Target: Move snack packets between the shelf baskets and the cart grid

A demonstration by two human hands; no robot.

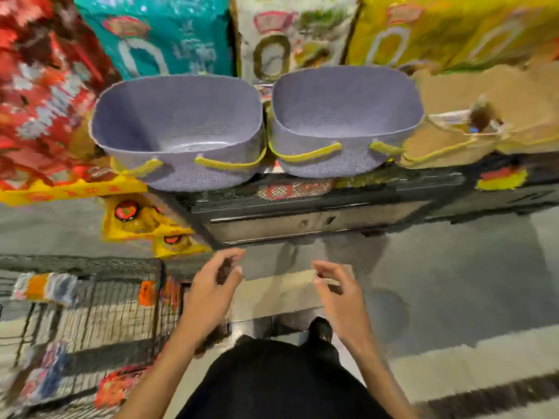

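Ahead of and above both grips, two lilac woven-fabric baskets with yellow-green loop handles sit side by side on the black shelf. The left basket point(181, 173) and the right basket point(348, 164) both look empty inside. Your left grip point(211, 294) and right grip point(341, 294) hover low over the grey floor, fingers apart and loosely curled. They hold nothing that I can make out, though the view is blurred.

The snack packets lie down and to the left of your left grip, on the black wire cart grid point(106, 309). There is an orange, white and blue crinkly packet point(45, 287) at its far end and a glossy red packet point(115, 388) nearer you.

You seem to be between carries, with the baskets waiting to be filled. The next move likely calls for swinging the left grip down to the grid and pinching a packet by its flat sealed edge. The film looks slippery and the contents crushable, so close lightly. The baskets' soft walls may sag if you lean on a rim.
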